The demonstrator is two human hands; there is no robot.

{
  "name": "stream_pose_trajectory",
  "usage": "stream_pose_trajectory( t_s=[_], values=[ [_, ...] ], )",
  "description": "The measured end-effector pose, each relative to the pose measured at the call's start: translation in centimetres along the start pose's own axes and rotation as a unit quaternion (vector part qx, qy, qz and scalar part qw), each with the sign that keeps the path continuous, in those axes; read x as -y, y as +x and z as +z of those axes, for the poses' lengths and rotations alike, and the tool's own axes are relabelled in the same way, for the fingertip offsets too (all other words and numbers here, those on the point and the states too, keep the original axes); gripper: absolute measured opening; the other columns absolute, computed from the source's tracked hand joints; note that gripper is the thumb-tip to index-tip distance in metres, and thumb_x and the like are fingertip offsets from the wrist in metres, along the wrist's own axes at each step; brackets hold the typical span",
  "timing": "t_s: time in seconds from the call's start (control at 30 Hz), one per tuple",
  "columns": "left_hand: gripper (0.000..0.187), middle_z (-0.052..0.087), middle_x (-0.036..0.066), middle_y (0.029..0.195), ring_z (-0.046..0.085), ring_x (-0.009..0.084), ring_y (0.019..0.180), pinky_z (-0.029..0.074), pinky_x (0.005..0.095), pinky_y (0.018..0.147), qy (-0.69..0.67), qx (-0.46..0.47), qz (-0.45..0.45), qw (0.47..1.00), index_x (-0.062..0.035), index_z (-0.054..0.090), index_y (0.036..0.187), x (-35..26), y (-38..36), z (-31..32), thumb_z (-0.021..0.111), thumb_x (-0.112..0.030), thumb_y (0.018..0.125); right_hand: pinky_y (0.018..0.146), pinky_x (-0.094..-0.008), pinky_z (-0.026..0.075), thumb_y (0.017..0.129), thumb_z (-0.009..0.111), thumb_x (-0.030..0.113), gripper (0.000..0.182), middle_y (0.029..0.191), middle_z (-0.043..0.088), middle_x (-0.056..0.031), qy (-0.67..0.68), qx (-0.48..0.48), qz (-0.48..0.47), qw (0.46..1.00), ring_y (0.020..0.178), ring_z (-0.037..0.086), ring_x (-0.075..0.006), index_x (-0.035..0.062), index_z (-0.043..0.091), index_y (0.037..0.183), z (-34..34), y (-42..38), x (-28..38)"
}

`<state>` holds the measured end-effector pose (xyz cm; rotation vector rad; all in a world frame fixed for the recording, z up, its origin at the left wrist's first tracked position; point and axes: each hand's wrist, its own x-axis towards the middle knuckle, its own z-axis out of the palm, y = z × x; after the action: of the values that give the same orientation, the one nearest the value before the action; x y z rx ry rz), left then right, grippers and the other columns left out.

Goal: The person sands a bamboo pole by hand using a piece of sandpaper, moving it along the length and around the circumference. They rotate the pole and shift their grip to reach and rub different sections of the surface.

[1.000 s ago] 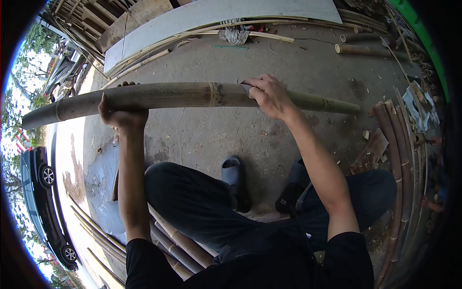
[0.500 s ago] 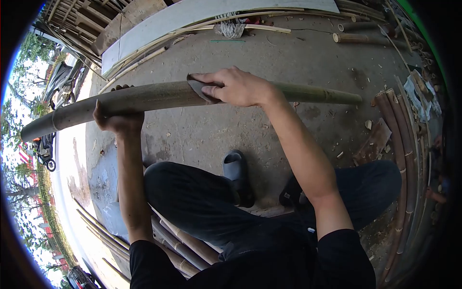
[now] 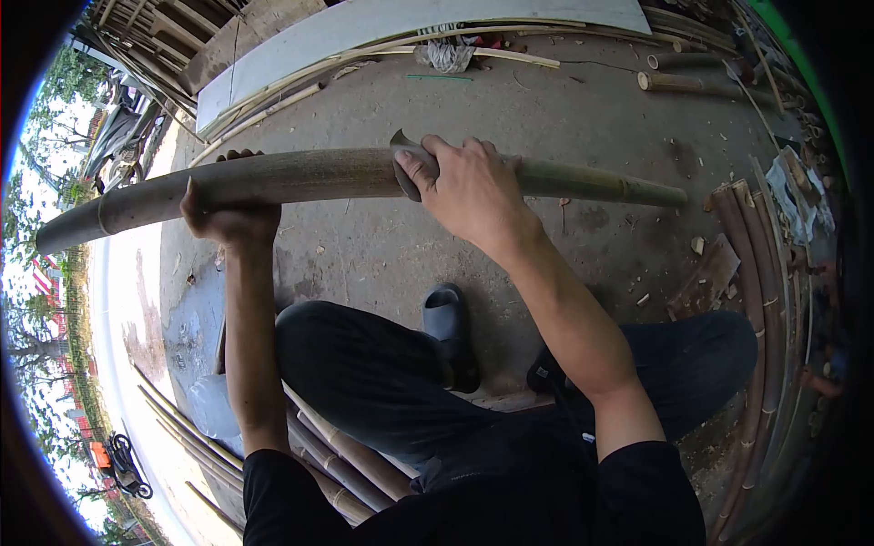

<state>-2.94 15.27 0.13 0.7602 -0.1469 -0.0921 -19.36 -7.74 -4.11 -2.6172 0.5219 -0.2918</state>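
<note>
A long brown-green bamboo pole (image 3: 309,175) crosses in front of me, nearly level, its left end slightly lower. My left hand (image 3: 233,218) grips it from below, left of the middle, with the thumb on the near side and fingertips showing over the far side. My right hand (image 3: 472,187) lies over the pole right of the middle. Under its thumb and fingers is a bent grey-brown sheet of sandpaper (image 3: 405,185), pressed around the pole, one corner sticking up. The palm hides the rest of the sheet.
Several bamboo poles (image 3: 749,282) lie along the right, and cut lengths (image 3: 683,83) at the upper right. A long pale board (image 3: 364,35) lies at the back near a plastic bundle (image 3: 446,58). My foot wears a grey slipper (image 3: 444,314). More poles (image 3: 350,469) lie beside my left leg.
My right hand has slid right along the pole with the sandpaper, and its wrist has turned. My left hand keeps its grip at about the same place.
</note>
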Motion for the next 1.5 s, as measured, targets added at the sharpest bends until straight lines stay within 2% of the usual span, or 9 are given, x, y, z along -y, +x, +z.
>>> stream_pose_trajectory(
  t_s=[0.13,0.6,0.8,0.93,1.07,1.17,1.27,1.37,1.5],
  values=[
    [0.061,0.065,0.015,0.097,0.063,0.0316,0.096,0.047,0.0450,0.095,0.019,-0.014,0.010,1.000,-0.0018,0.062,0.109,0.0,0.0,0.3,0.062,-0.052,0.073,0.111,-0.0667,0.032,0.101,0.032,0.062,0.071,0.096,0.069,-0.0255,-0.015,0.142,-0.036,0.989,0.094,0.071,-0.0383,0.0020,0.061,0.126,-3.2,1.8,-0.5],
    [0.058,0.065,0.013,0.095,0.064,0.0307,0.096,0.048,0.0460,0.094,0.045,-0.077,0.008,0.996,-0.0082,0.059,0.114,0.2,0.8,-0.1,0.062,-0.050,0.074,0.078,-0.0458,0.054,0.098,0.038,0.067,0.063,0.097,0.066,-0.0161,0.053,-0.210,-0.213,0.953,0.089,0.069,-0.0294,0.0194,0.063,0.130,4.7,2.2,-0.2],
    [0.059,0.065,0.013,0.101,0.062,0.0307,0.100,0.045,0.0487,0.097,0.050,-0.122,-0.003,0.991,-0.0087,0.058,0.117,0.2,0.6,0.2,0.063,-0.049,0.073,0.068,-0.0429,0.055,0.099,0.040,0.062,0.054,0.077,0.067,-0.0103,0.105,-0.124,-0.202,0.966,0.075,0.070,-0.0269,0.0167,0.069,0.110,4.7,2.9,-0.1],
    [0.061,0.064,0.013,0.102,0.061,0.0299,0.102,0.043,0.0472,0.101,0.045,-0.173,-0.009,0.984,-0.0082,0.058,0.119,0.8,1.1,-0.2,0.063,-0.047,0.072,0.064,-0.0420,0.054,0.099,0.041,0.060,0.056,0.079,0.068,-0.0110,0.089,-0.229,-0.170,0.954,0.072,0.069,-0.0287,0.0129,0.071,0.094,7.1,1.7,-10.7],
    [0.061,0.064,0.013,0.102,0.061,0.0295,0.102,0.044,0.0466,0.100,0.044,-0.182,-0.014,0.982,-0.0080,0.058,0.119,1.5,1.7,-1.6,0.063,-0.047,0.072,0.087,-0.0422,0.052,0.091,0.044,0.064,0.067,0.099,0.073,-0.0189,0.096,-0.072,0.078,0.990,0.093,0.070,-0.0352,0.0076,0.077,0.100,5.7,0.2,-29.4],
    [0.060,0.065,0.012,0.100,0.063,0.0293,0.099,0.046,0.0454,0.098,0.037,-0.133,-0.001,0.990,-0.0075,0.059,0.117,1.3,1.5,-1.2,0.062,-0.048,0.073,0.085,-0.0416,0.050,0.089,0.046,0.061,0.065,0.099,0.073,-0.0160,0.107,-0.038,0.113,0.987,0.094,0.069,-0.0354,0.0060,0.076,0.102,4.1,0.6,-32.5],
    [0.057,0.068,0.013,0.099,0.065,0.0328,0.097,0.048,0.0500,0.097,0.034,-0.059,0.017,0.998,-0.0066,0.065,0.109,0.8,2.7,-2.1,0.063,-0.049,0.071,0.086,-0.0424,0.051,0.090,0.045,0.062,0.063,0.095,0.075,-0.0147,0.092,0.136,0.127,0.978,0.092,0.071,-0.0327,0.0095,0.077,0.102,2.1,2.6,-25.4],
    [0.059,0.067,0.014,0.098,0.065,0.0301,0.096,0.049,0.0452,0.094,0.045,-0.087,0.028,0.995,-0.0050,0.064,0.109,0.7,1.7,-0.3,0.062,-0.051,0.072,0.064,-0.0407,0.052,0.098,0.026,0.066,0.073,0.063,0.065,-0.0062,0.123,0.153,-0.045,0.979,0.061,0.064,-0.0190,0.0125,0.075,0.107,1.4,3.5,-8.5],
    [0.069,0.066,0.015,0.104,0.063,0.0341,0.101,0.047,0.0517,0.099,0.094,-0.077,0.026,0.992,-0.0013,0.063,0.113,-0.5,1.5,-1.2,0.064,-0.052,0.067,0.070,-0.0387,0.057,0.101,0.040,0.057,0.058,0.086,0.072,-0.0130,0.113,-0.009,-0.167,0.979,0.075,0.071,-0.0232,0.0087,0.070,0.109,2.0,3.8,5.8]
  ],
)
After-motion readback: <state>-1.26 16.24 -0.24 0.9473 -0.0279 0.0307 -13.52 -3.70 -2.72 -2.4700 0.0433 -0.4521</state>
